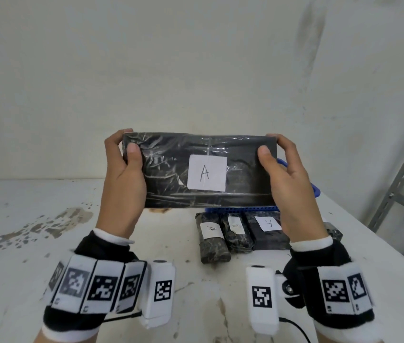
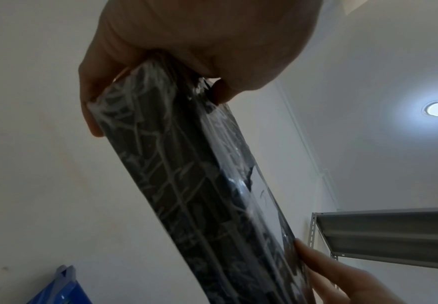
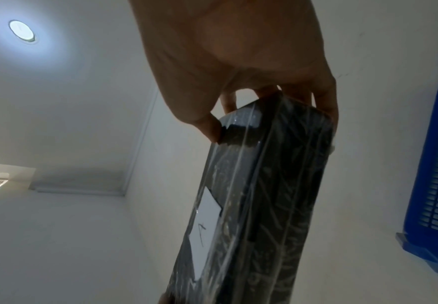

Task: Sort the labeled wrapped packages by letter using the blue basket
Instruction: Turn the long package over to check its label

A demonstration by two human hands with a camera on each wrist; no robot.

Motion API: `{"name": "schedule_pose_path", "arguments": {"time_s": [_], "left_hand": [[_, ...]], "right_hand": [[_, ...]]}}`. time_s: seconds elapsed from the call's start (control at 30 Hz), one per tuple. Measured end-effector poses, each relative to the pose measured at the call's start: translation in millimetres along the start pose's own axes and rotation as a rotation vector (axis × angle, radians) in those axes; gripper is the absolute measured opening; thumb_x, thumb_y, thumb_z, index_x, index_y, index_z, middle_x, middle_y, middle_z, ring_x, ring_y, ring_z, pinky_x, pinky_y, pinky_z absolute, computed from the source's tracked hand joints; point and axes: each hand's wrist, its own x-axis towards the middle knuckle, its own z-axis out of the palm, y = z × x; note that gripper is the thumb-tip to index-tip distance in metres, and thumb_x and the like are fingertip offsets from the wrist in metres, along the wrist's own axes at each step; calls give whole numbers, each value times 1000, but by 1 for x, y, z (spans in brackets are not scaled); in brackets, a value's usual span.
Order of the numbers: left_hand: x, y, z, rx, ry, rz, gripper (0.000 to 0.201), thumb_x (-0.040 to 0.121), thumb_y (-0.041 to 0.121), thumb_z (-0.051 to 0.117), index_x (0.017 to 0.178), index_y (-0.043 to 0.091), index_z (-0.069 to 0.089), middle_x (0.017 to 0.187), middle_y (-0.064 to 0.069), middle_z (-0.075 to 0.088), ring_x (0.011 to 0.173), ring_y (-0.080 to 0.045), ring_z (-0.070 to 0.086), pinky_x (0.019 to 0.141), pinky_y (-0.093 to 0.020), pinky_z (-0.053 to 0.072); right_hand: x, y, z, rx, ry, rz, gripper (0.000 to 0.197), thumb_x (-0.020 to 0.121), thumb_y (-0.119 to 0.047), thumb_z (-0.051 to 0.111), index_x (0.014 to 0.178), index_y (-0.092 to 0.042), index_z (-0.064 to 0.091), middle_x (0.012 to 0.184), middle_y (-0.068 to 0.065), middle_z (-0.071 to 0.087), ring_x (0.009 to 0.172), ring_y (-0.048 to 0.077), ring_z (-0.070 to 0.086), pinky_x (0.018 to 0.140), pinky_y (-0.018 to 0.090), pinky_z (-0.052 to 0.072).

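Grip: my left hand (image 1: pixel 124 174) and right hand (image 1: pixel 286 177) each clamp one short end of the long black package (image 1: pixel 171 169), thumbs on the front face, fingers curled behind.
Package: I hold it level in the air above the table (image 1: pixel 47 231), its white "A" label (image 1: pixel 207 172) facing me and upright.
Wrap: the film looks glossy and wrinkled in both wrist views, so I judge it slippery; I'd keep pressure on the ends, not the film.
Below: three smaller wrapped packages lie side by side on the table; the left one (image 1: pixel 212 237) and the right one (image 1: pixel 267 231) read "A", and I cannot read the middle one (image 1: pixel 236 232).
Basket: the blue basket (image 1: pixel 245 209) sits just behind them, mostly hidden by what I hold.
Doing it well: letter read, I'd keep the package level and lower it label-up to join the A group, letting go only once it rests.
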Motion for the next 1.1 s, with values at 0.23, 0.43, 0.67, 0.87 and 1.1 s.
{"name": "schedule_pose_path", "arguments": {"time_s": [0.23, 0.43, 0.67, 0.87, 1.1], "left_hand": [[-4, 1, 2, 17, -9, 17, 21, 101, 40, 41, 122, 36, 39, 102, 11, 61, 75, 15, 59, 62, -6, 43], [-8, -5, 2, 88, -37, -28, 67, 74, 63, 69, 127, 43, 35, 120, 3, 56, 107, -9, 59, 90, -25, 47], [-16, 3, 11, 279, 13, 13, 107, 52, 59, 78, 143, 31, 28, 122, 2, 39, 102, -12, 43, 91, -23, 35], [-19, -1, 18, 229, 54, 24, 102, 56, 49, 85, 135, 23, 26, 125, 0, 38, 98, -13, 45, 88, -23, 37], [-23, 0, 25, 131, 105, -1, 112, 43, 61, 76, 134, 18, 26, 127, 2, 31, 101, -14, 42, 81, -13, 35]], "right_hand": [[-6, -2, 6, -150, 49, -37, 27, 94, -52, 57, 120, -45, 49, 89, -5, 69, 73, 2, 68, 56, 19, 53], [-7, -3, 9, -246, 57, -54, 36, 90, -56, 61, 120, -43, 46, 90, -17, 64, 76, -3, 65, 56, 10, 49], [-16, -5, 12, -328, 17, -62, 84, 68, -62, 79, 136, -43, 33, 119, -16, 58, 107, 11, 62, 83, 25, 57], [-20, 0, 19, -289, 42, -100, 101, 52, -70, 76, 138, -45, 30, 120, -17, 52, 113, 11, 58, 95, 33, 56], [-22, 0, 24, -279, 89, -120, 94, 52, -78, 70, 133, -44, 36, 123, -12, 56, 112, 12, 59, 92, 36, 58]]}}
